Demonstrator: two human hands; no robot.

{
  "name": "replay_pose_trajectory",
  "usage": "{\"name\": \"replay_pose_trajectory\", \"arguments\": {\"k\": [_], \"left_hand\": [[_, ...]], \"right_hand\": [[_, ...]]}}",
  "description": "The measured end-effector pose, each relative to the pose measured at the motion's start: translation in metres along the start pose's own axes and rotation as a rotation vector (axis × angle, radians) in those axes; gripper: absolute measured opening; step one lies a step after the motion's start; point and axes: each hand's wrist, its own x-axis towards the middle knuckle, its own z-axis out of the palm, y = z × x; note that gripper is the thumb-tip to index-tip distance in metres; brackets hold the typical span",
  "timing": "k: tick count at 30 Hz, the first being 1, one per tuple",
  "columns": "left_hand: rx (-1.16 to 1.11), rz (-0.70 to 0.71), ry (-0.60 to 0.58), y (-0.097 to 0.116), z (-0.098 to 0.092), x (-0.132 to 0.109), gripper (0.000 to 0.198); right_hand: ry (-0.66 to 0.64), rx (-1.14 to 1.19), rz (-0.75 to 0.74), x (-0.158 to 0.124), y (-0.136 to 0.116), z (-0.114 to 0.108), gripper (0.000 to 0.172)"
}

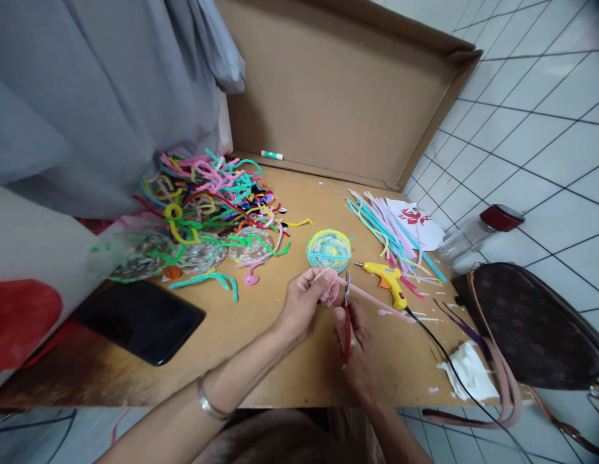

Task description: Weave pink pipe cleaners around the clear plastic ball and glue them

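Between its thumb and fingers, my left hand (302, 296) pinches a pink coil of pipe cleaner (330, 291). A long pink tail (377, 301) runs from the coil off to the right. My right hand (355, 335) grips red-handled scissors (347, 316), their blades pointing up beside the coil at the pink tail. Whether the blades touch the tail I cannot tell. Just beyond my hands lies a round yellow, green and blue coiled disc (328, 248). A yellow hot glue gun (385, 278) rests on the table to the right of it.
A tangle of coloured pipe cleaners (207, 193) lies at the back left, with a black phone (140, 322) nearer me. Straight pipe cleaners (389, 229), a bottle (480, 229), a brown bag (536, 322) and a crumpled tissue (469, 372) are on the right. Cardboard (338, 90) stands behind.
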Motion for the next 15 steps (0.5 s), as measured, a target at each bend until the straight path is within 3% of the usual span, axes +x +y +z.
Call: {"name": "replay_pose_trajectory", "arguments": {"k": [8,15], "left_hand": [[0.033,-0.014,0.009,0.001,0.001,-0.001,0.038],[0.069,-0.021,0.0,-0.004,-0.001,0.0,0.038]], "right_hand": [[-0.016,0.075,0.02,-0.001,-0.007,0.0,0.05],[0.019,0.093,0.096,-0.005,0.007,0.003,0.049]]}}
